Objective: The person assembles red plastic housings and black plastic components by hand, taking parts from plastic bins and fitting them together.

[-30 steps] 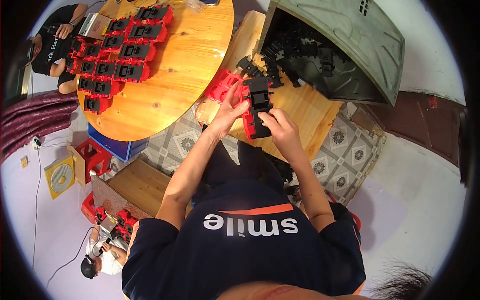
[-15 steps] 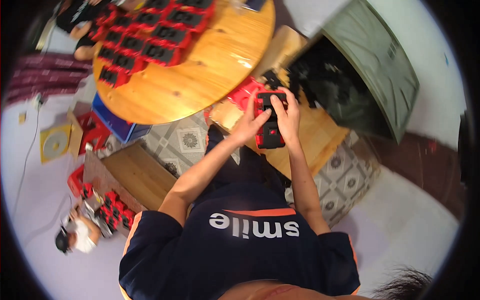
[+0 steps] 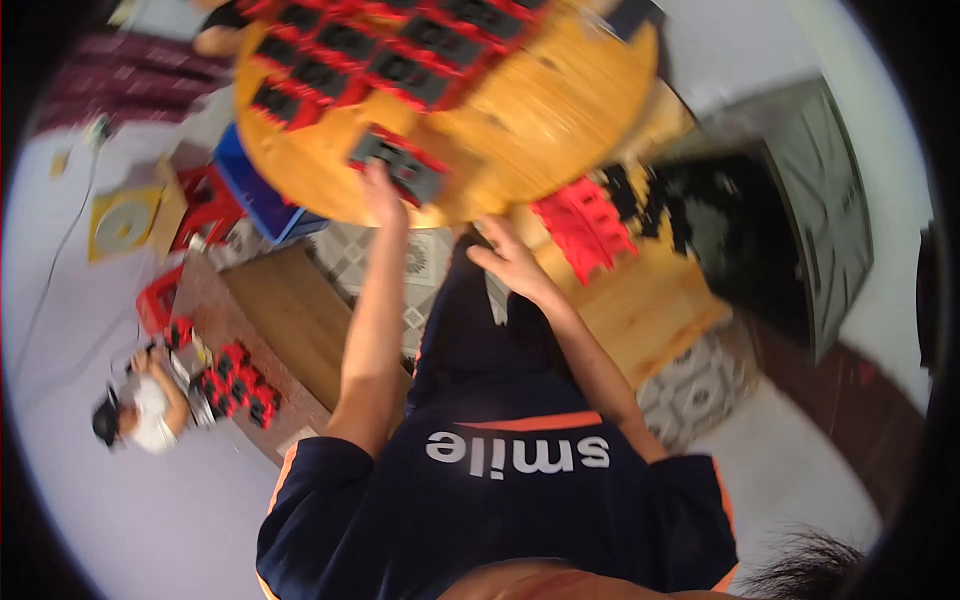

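Note:
My left hand (image 3: 380, 196) is closed on the near side of a red-and-black plastic case (image 3: 412, 172). The case is at the near edge of the round wooden table (image 3: 545, 120); whether it rests on the wood or is just above it, I cannot tell. Farther back on the same tabletop, several similar red-and-black cases (image 3: 320, 80) lie in rows. My right hand (image 3: 510, 262) holds nothing, its fingers apart, just off the table's near edge. To its right lie red plastic parts (image 3: 585, 228) on a lower wooden surface.
Small black parts (image 3: 650, 205) lie beside the red parts, next to a large grey-green container (image 3: 815, 180) with a dark inside. Blue bin (image 3: 255, 190) and red stool (image 3: 207, 205) stand left. At lower left, another person (image 3: 150, 405) sits by more red-and-black pieces (image 3: 240, 385).
Both hands held the case over the lower wooden surface. My left hand has carried it left to the round table, while my right hand has let go and moved left. The view has shifted.

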Tool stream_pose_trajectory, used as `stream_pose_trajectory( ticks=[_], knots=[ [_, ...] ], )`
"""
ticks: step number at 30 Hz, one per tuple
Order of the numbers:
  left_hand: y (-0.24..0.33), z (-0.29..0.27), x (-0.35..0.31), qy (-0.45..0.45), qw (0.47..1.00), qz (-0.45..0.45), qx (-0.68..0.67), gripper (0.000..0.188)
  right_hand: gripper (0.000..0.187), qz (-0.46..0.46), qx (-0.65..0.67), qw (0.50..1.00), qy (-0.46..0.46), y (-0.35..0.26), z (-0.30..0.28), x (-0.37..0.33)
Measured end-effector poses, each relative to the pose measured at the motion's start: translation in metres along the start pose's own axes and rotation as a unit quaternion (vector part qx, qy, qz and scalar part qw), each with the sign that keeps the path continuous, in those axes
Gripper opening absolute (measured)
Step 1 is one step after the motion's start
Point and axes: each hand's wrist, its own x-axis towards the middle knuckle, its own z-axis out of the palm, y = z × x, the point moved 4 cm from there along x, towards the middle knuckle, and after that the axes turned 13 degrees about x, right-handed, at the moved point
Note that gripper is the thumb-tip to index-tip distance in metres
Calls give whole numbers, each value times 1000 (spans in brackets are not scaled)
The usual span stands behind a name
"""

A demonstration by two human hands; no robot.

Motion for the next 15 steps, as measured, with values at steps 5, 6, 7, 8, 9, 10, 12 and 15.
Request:
stream_pose_trajectory(
  ticks=[5,6,7,8,9,10,12,15],
  knots=[
    [10,33,87,-72,993,-3,-89,47,36,111,-18,961,252,46,-58,-68],
    [18,53,75,-45,996,-38,-61,62,37,71,-88,919,377,63,-82,-89],
    [11,45,86,-18,992,-123,-29,79,37,85,-136,854,495,85,-104,-106],
    [19,53,53,84,982,-80,149,81,38,104,-190,765,606,105,-128,-130],
    [46,65,-3,184,930,-23,318,84,38,113,-193,753,618,115,-145,-140],
    [84,87,-64,111,924,98,352,83,40,171,-132,709,671,128,-157,-156],
    [61,115,-146,-73,941,204,261,70,43,226,-58,668,707,151,-162,-159],
    [17,200,-249,-473,697,434,320,56,38,167,245,711,638,194,-170,-159]
  ],
)
